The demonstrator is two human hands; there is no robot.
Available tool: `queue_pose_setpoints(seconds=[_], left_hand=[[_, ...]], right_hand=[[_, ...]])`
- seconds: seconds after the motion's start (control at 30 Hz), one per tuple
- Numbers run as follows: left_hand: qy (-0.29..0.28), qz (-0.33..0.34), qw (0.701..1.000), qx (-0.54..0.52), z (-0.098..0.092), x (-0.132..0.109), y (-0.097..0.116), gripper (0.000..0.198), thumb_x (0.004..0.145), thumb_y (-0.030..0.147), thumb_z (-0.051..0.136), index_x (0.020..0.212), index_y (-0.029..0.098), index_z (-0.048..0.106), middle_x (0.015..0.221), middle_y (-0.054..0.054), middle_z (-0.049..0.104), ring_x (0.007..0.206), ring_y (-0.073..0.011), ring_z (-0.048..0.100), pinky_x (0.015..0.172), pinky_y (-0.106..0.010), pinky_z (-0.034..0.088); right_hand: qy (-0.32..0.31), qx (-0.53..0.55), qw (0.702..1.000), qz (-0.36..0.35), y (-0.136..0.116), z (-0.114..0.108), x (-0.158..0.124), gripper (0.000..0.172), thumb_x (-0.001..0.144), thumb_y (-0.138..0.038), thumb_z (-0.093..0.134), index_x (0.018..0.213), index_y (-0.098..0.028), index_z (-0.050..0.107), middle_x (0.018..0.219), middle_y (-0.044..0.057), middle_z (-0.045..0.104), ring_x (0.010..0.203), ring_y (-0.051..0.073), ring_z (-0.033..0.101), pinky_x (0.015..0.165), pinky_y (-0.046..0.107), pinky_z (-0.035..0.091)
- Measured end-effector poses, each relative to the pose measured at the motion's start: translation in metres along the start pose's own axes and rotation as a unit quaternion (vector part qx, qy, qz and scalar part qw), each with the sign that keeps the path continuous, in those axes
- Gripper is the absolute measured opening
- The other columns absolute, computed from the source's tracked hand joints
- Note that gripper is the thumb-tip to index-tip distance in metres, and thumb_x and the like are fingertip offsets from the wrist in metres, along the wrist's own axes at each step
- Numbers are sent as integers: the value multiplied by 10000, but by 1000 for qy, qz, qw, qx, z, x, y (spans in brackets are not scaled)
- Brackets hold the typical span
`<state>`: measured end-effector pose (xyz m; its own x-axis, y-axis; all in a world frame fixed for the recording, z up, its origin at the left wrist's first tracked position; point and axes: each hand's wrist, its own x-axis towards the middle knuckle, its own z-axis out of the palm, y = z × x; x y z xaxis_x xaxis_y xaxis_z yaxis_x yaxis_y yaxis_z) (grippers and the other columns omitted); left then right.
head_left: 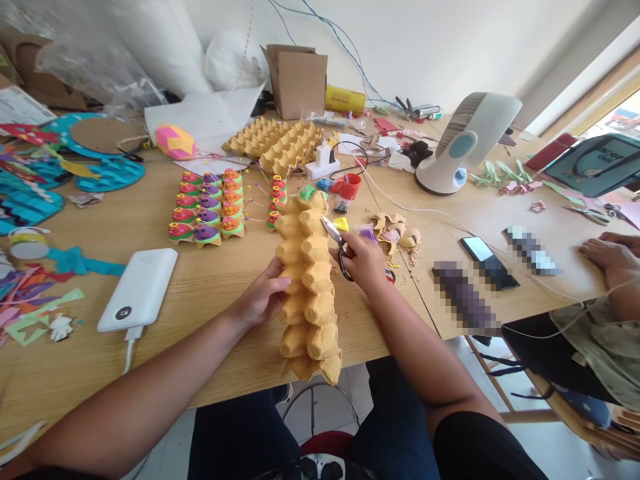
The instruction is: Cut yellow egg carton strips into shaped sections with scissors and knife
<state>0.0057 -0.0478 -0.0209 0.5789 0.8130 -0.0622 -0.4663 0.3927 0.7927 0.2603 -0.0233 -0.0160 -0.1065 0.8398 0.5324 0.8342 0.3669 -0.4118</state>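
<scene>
Pulp strip (319, 293), knobbly, matte, in left grip (265, 292); right grip (366, 263) clasps pointed metal scissors (331, 231).

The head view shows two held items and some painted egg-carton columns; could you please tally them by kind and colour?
Yellow moulded-pulp egg-carton strip, in left hand: 1
Dark-handled metal scissors, in right hand: 1
Mainly red columns: 2
Mainly purple column: 1
Mainly orange column: 1
Total visible: 6

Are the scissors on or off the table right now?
Off: the right hand grips the scissors, tip up by the carton.
</scene>
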Motion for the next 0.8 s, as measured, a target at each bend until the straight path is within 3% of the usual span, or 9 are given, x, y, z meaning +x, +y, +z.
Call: queue_pose_setpoints(seconds=[0.23, 0.4, 0.63, 0.8], left_hand=[[32, 6, 999, 26, 2, -1, 0, 576, 830, 352, 823, 1384, 323, 664, 1247, 3, 772, 1139, -321, 705, 901, -390, 575], [30, 6, 999, 18, 0, -1, -1, 559, 849, 369, 809, 1386, 319, 662, 1248, -6, 773, 1088, -295, 726, 871, -366, 589], [11, -7, 1000, -23, -11, -1, 0, 573, 875, 395, 786, 1423, 414, 620, 1215, 15, 779, 1086, -270, 743, 831, -352, 605], [17, 7, 1000, -22, -10, -1, 1, 557, 848, 382, 816, 1381, 401, 653, 1207, 11, 786, 1106, -281, 740, 843, -357, 597]], right_hand=[[-25, 1, 999, 40, 0, -4, 1, 427, 969, -648, 641, 1061, -253, 774, 732, 34, 694, 685, 201, 616, 637, 286, 381], [-40, 31, 996, 72, -2, -3, 0, 427, 963, -659, 632, 1050, -261, 761, 687, 7, 658, 639, 180, 580, 602, 272, 354], [-83, 188, 974, 95, -2, -4, 1, 452, 914, -680, 648, 880, -231, 675, 695, -19, 588, 635, 148, 532, 607, 258, 378], [-107, 280, 950, 83, -7, -6, 3, 453, 891, -668, 670, 839, -221, 622, 675, -38, 527, 623, 131, 483, 596, 250, 381]])
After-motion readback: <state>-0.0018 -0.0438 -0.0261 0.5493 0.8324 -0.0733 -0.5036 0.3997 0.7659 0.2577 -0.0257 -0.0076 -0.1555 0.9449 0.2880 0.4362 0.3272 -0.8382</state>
